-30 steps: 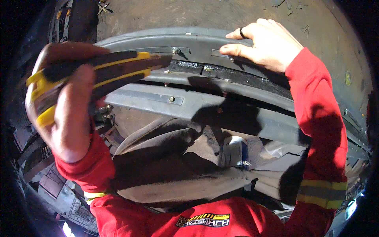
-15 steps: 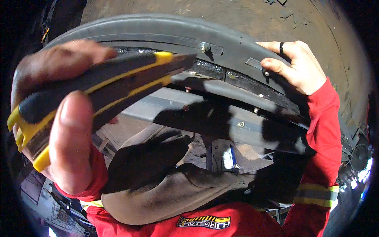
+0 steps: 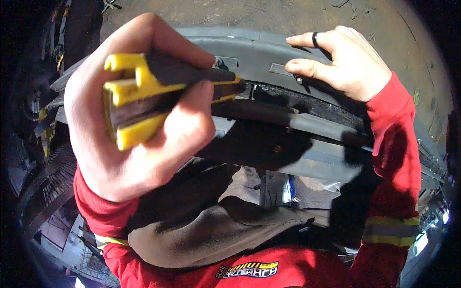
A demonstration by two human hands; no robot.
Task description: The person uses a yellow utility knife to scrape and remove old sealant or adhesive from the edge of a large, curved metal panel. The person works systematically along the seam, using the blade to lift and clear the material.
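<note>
My left hand [image 3: 93, 110] is wrapped round a yellow and black utility knife [image 3: 165, 86]. Its front end points right, at the dark gap along a long curved grey panel [image 3: 259, 52]; whether the tip touches cannot be seen. My right hand [image 3: 348, 62], with a black ring on one finger, rests on the panel's right part, thumb and forefinger spread apart. By that thumb a small bolt [image 3: 299, 80] sticks out. A shiny black strip [image 3: 312, 102] runs along the gap, below the panel's face. My left hand and its shadow hide part of the panel.
A second grey panel [image 3: 331, 162] with small fasteners lies nearer to me. Below it are my brown-grey trousers [image 3: 206, 240] and a white and blue object [image 3: 284, 189] on the ground. A worn brown surface [image 3: 269, 17] stretches behind; dark metalwork [image 3: 57, 187] stands at the left.
My left hand has moved right with the knife and turned it, bringing its front end to the dark gap. The view has shifted, and my right hand still rests on the panel.
</note>
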